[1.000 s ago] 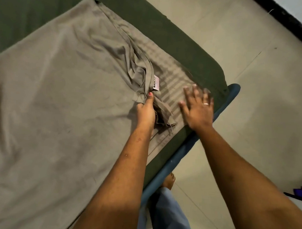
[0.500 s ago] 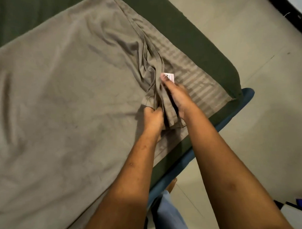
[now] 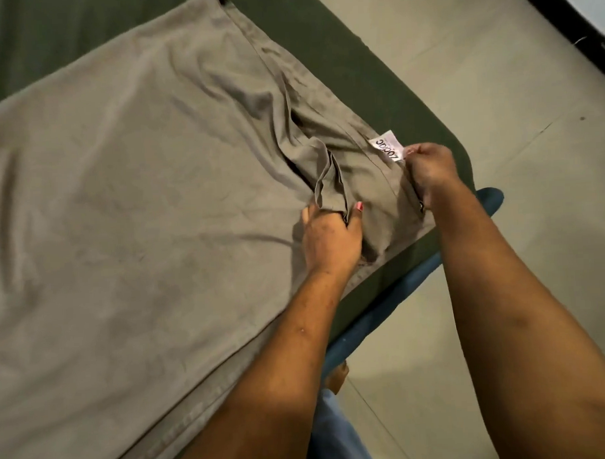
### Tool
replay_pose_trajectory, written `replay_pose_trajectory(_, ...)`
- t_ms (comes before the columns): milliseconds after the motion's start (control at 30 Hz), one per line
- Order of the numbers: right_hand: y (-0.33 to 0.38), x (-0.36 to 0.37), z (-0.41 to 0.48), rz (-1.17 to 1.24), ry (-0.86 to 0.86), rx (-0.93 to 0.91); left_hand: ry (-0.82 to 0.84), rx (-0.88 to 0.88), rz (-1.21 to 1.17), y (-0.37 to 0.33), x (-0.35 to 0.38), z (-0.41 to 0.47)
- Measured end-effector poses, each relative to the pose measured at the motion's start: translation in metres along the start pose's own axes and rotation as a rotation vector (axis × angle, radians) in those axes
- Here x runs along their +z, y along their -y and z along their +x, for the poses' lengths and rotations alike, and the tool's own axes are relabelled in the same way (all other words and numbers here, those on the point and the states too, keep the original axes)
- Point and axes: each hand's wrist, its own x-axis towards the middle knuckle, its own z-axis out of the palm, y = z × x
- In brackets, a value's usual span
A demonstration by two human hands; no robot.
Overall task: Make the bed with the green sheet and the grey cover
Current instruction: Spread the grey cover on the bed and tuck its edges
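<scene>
The grey cover point(image 3: 129, 208) lies spread over the green sheet point(image 3: 367, 65), which shows along the far and right edges of the bed. My left hand point(image 3: 329, 238) pinches a bunched fold of the cover near its corner. My right hand point(image 3: 429, 170) grips the cover's corner edge beside a white label point(image 3: 387, 150), close to the bed's rounded corner. Creases run from the fold up toward the far edge.
The blue mattress edge point(image 3: 393, 308) sticks out below the green sheet. Pale tiled floor point(image 3: 494, 68) lies to the right, with a dark skirting strip point(image 3: 568, 21) at the top right. My foot point(image 3: 335, 377) and blue trouser leg stand beside the bed.
My right hand took hold of the cover's edge next to the label and pulled it right toward the bed's corner, flattening the striped underside. My left hand stays on the bunched fold.
</scene>
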Motion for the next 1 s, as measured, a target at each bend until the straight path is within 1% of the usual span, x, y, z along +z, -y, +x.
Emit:
replay_pose_trajectory(33,-0.004,-0.003,0.002,-0.047,-0.015,-0.005,0.024,0.000,0.035,-0.001,0.002,0.002)
replay_pose_trajectory(167,-0.019,0.004,-0.008,-0.130,0.217,0.040,0.112,0.014,0.120,-0.001,0.017,0.010)
replay_pose_trajectory(233,-0.031,0.002,-0.008,-0.149,0.214,-0.003,0.096,0.039,0.161,-0.002,0.023,0.012)
replay_pose_trajectory(300,-0.037,-0.003,-0.004,-0.187,0.118,-0.058,0.064,0.058,0.150,-0.003,0.025,0.013)
replay_pose_trajectory(400,-0.036,-0.010,0.002,-0.331,-0.080,-0.163,0.016,0.068,0.088,-0.006,0.026,0.016)
replay_pose_trajectory(467,-0.037,-0.006,0.000,-0.375,-0.139,-0.229,-0.010,0.103,0.086,-0.007,0.028,0.020)
replay_pose_trajectory(533,-0.044,-0.001,-0.006,-0.438,-0.186,-0.250,-0.001,0.123,0.105,-0.006,0.032,0.023)
replay_pose_trajectory(600,-0.050,0.005,-0.012,-0.614,-0.297,-0.307,0.034,0.134,0.137,-0.003,0.037,0.025)
replay_pose_trajectory(667,-0.046,0.008,-0.019,-0.768,-0.419,-0.448,0.068,0.168,0.199,0.000,0.040,0.026)
replay_pose_trajectory(700,-0.041,0.012,-0.021,-0.779,-0.427,-0.529,0.092,0.195,0.217,0.001,0.041,0.027)
replay_pose_trajectory(733,-0.034,0.018,-0.022,-0.736,-0.369,-0.591,0.120,0.210,0.204,0.002,0.040,0.027)
replay_pose_trajectory(767,-0.026,0.024,-0.023,-0.633,-0.257,-0.598,0.145,0.204,0.165,0.002,0.040,0.027)
replay_pose_trajectory(833,-0.011,0.038,-0.021,-0.402,0.046,-0.438,0.185,0.126,0.032,0.003,0.038,0.029)
replay_pose_trajectory(867,-0.004,0.043,-0.019,-0.351,0.155,-0.359,0.197,0.067,-0.069,0.004,0.036,0.030)
replay_pose_trajectory(900,0.002,0.048,-0.017,-0.384,0.205,-0.320,0.207,0.003,-0.182,0.006,0.035,0.031)
replay_pose_trajectory(967,0.007,0.058,-0.013,-0.536,0.202,-0.317,0.201,-0.105,-0.397,0.009,0.031,0.033)
replay_pose_trajectory(1000,0.009,0.062,-0.013,-0.608,0.190,-0.322,0.170,-0.142,-0.468,0.011,0.029,0.035)
